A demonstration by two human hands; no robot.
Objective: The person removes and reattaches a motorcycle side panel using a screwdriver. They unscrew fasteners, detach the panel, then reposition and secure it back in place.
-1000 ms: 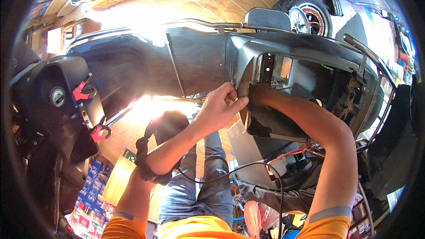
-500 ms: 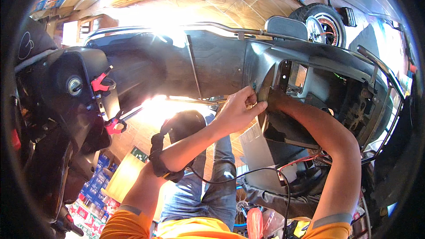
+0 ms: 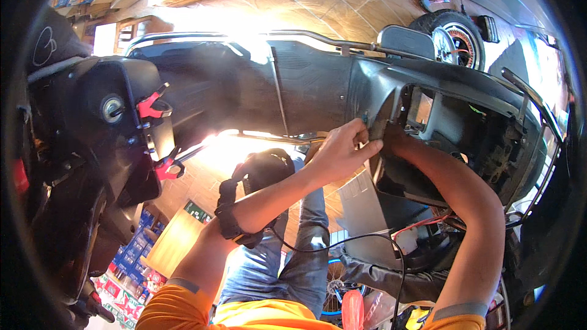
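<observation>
At the front wall of an open storage compartment point(image 3: 440, 140) in a dark scooter-like vehicle body, my left hand point(image 3: 345, 150) is closed, thumb and fingers bent together by the panel edge point(image 3: 382, 116). Whatever sits between those fingertips is too small to make out. My right hand point(image 3: 400, 137) reaches into the compartment behind the same panel, and its fingers are hidden. A tiny greenish thing point(image 3: 366, 116) shows on the panel just above my left fingers. The flat black footboard point(image 3: 312, 85) stretches left from there.
On the left stands the front column with a key lock point(image 3: 112, 110) and red-and-black fittings point(image 3: 153, 107). A loose wheel point(image 3: 455, 40) lies on the far floor. Red wires point(image 3: 422, 223) hang below the compartment. A black cable point(image 3: 342, 241) runs from my left forearm band point(image 3: 235, 214).
The whole view has shifted, so the vehicle and both arms appear slightly farther right. My hands keep nearly the same place at the panel edge.
</observation>
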